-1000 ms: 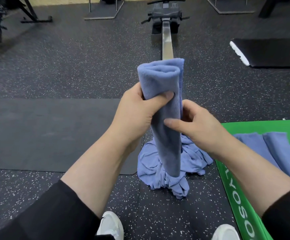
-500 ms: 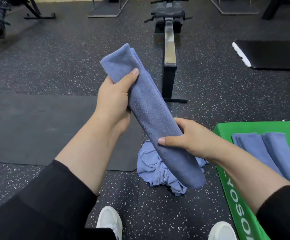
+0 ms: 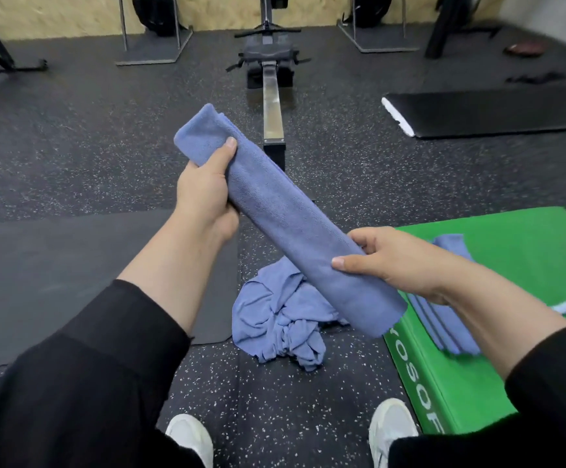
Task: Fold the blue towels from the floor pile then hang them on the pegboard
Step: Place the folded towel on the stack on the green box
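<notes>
I hold a folded blue towel (image 3: 285, 217) as a long narrow strip, slanting from upper left to lower right above the floor. My left hand (image 3: 207, 194) grips its upper end, thumb on top. My right hand (image 3: 393, 261) grips it near the lower end, thumb across the front. Below it a crumpled pile of blue towels (image 3: 281, 319) lies on the speckled floor. Folded blue towels (image 3: 443, 319) lie on the green box to the right. No pegboard is in view.
The green foam box (image 3: 518, 265) stands at my right. A rowing machine (image 3: 271, 89) runs straight ahead. A dark mat (image 3: 55, 271) lies to the left and a black mat (image 3: 497, 109) at the far right. My white shoes (image 3: 190, 437) are at the bottom.
The towel went from hanging upright to slanting, its top end swung left. My right hand slid down toward the lower end. The view tilted up, showing the back wall.
</notes>
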`<act>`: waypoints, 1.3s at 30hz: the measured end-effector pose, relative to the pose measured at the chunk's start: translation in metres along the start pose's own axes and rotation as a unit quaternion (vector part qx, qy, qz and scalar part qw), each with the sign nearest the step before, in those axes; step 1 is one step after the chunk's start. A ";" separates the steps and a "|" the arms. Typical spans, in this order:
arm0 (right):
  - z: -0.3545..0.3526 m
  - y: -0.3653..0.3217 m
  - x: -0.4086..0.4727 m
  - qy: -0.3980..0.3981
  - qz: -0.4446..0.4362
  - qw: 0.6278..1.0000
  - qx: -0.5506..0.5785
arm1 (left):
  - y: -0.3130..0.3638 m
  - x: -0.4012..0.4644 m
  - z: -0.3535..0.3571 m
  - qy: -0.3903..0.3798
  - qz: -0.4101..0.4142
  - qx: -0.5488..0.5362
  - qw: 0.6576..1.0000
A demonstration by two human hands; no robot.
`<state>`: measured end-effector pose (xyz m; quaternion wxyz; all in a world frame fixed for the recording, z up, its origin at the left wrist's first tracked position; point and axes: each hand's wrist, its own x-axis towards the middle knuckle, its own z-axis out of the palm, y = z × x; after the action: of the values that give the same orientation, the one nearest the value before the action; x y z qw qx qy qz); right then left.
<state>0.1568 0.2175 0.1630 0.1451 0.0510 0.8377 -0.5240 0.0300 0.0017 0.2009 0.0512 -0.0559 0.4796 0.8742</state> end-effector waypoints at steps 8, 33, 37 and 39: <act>-0.100 0.083 -0.115 0.147 0.084 0.978 0.120 | -0.088 0.001 0.128 -0.032 -0.177 0.088 0.980; -0.136 0.345 -0.146 0.456 0.265 0.822 0.214 | -0.420 0.067 0.274 -0.248 -0.182 0.397 0.865; -0.146 0.380 -0.121 0.399 0.327 0.856 -0.008 | -0.442 0.082 0.277 -0.250 0.021 0.692 0.677; -0.145 0.392 -0.111 0.348 0.318 0.869 -0.150 | -0.452 0.067 0.265 -0.309 0.154 0.741 0.576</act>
<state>0.3280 0.5286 -0.0829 0.0088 0.4716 0.8407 -0.2661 0.0156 0.4701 -0.0441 0.0844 0.3499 0.9169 0.1727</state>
